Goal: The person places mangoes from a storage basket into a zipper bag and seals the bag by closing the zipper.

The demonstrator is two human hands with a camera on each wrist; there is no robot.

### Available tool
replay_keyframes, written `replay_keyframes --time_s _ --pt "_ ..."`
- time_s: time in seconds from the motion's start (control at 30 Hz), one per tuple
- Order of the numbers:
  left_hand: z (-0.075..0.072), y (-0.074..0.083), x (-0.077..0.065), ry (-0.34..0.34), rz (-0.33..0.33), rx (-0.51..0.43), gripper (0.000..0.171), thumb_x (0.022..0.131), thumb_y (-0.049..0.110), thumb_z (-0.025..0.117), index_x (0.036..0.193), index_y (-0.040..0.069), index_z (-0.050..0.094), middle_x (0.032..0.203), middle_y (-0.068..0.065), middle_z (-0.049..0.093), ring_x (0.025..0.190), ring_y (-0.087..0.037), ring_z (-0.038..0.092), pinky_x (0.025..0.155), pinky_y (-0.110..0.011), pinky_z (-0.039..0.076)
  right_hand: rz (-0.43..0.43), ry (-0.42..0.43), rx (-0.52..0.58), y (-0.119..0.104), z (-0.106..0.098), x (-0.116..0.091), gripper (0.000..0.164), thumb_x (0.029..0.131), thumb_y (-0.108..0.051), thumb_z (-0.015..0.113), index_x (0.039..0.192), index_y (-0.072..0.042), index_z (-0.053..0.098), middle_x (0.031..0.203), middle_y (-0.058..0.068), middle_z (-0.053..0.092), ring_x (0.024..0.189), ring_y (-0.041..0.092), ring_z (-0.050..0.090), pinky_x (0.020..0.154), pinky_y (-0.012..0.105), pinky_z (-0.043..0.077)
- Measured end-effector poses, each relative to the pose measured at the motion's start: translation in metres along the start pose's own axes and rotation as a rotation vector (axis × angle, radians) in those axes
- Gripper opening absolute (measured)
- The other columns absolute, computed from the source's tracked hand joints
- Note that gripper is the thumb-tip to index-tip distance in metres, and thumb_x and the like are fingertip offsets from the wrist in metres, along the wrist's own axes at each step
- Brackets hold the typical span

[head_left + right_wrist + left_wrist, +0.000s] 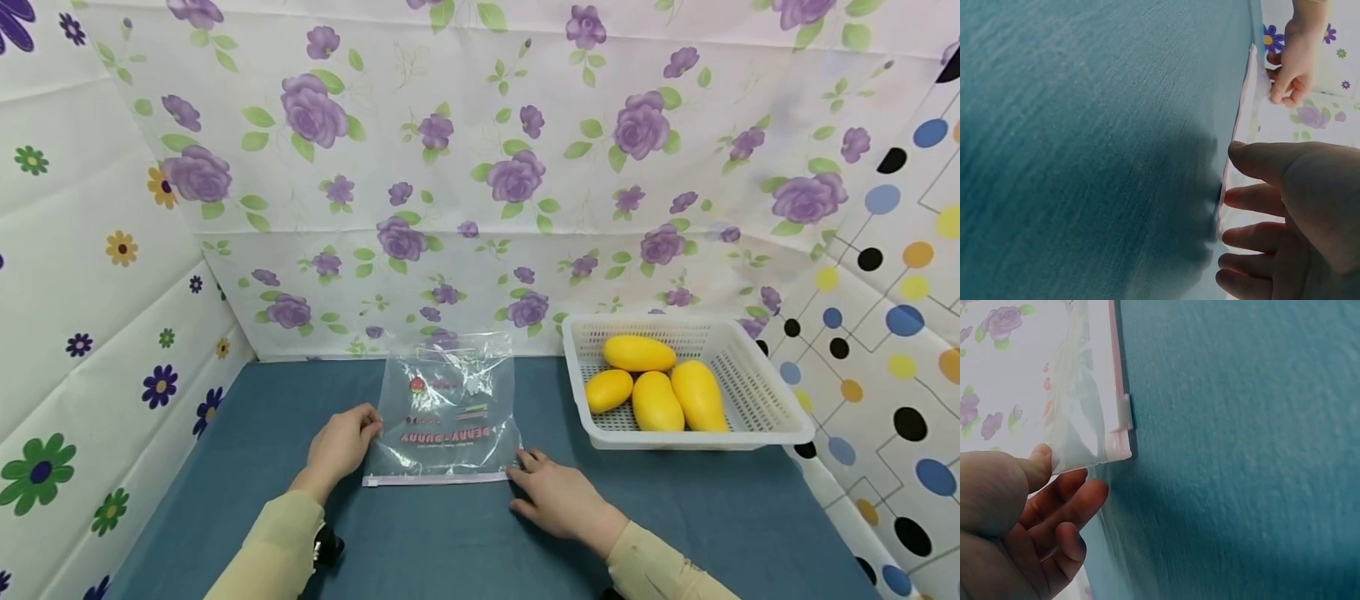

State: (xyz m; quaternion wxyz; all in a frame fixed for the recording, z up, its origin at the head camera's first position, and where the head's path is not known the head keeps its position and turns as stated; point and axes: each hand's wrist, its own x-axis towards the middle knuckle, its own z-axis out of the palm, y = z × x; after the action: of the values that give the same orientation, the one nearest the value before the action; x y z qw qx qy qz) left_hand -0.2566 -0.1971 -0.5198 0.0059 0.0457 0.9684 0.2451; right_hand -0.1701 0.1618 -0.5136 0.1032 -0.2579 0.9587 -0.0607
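A clear plastic zip bag [442, 417] with printed lettering lies on the blue cloth, its zip edge toward me. My left hand [341, 442] pinches the bag's left side between thumb and fingers. In the left wrist view, the left hand [1029, 512] is beside the zip corner, where a small white slider [1124, 412] sits on the zip strip. At the bag's right front corner, my right hand [562, 500] touches the edge with its fingers spread and loose. The right wrist view has the right hand [1291, 212] near the zip strip [1242, 112], thumb apart from the fingers.
A white plastic basket [697, 438] stands on the right side of the blue table cloth [435, 542], with several yellow mangoes [658, 402] inside. Flowered sheets [465, 275] hang behind and on the left; a dotted sheet [885, 350] is on the right.
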Motion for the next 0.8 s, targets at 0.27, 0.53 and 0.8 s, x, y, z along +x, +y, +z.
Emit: replay_keyframes --time_s 0.27,0.53,0.8 --pt "0.003 -0.003 0.003 0.014 -0.021 -0.015 0.019 0.106 0.023 0.071 0.119 0.01 0.072 0.099 -0.005 0.075 0.077 -0.019 0.066 0.07 -0.047 0.054 0.017 -0.013 -0.008 0.0 0.002 0.002 0.054 0.103 -0.044 0.071 0.148 -0.014 0.065 0.155 0.017 0.056 0.143 0.037 0.054 0.108 0.055 0.05" --pt "-0.003 -0.01 -0.007 0.039 -0.019 -0.051 0.042 0.104 0.03 0.073 0.139 0.007 0.066 0.111 -0.011 0.07 0.09 -0.027 0.067 0.076 -0.051 0.054 0.02 -0.02 -0.017 -0.002 0.002 0.002 0.054 0.103 -0.045 0.071 0.147 -0.014 0.066 0.155 0.018 0.056 0.142 0.036 0.054 0.108 0.054 0.05" --pt "-0.009 0.0 -0.035 -0.003 0.268 0.091 0.043 0.093 0.034 0.086 0.127 0.01 0.075 0.13 -0.013 0.067 0.115 -0.035 0.067 0.094 -0.058 0.054 0.017 -0.007 -0.019 -0.001 0.001 0.002 0.055 0.103 -0.046 0.071 0.147 -0.013 0.066 0.155 0.018 0.056 0.142 0.036 0.054 0.106 0.054 0.051"
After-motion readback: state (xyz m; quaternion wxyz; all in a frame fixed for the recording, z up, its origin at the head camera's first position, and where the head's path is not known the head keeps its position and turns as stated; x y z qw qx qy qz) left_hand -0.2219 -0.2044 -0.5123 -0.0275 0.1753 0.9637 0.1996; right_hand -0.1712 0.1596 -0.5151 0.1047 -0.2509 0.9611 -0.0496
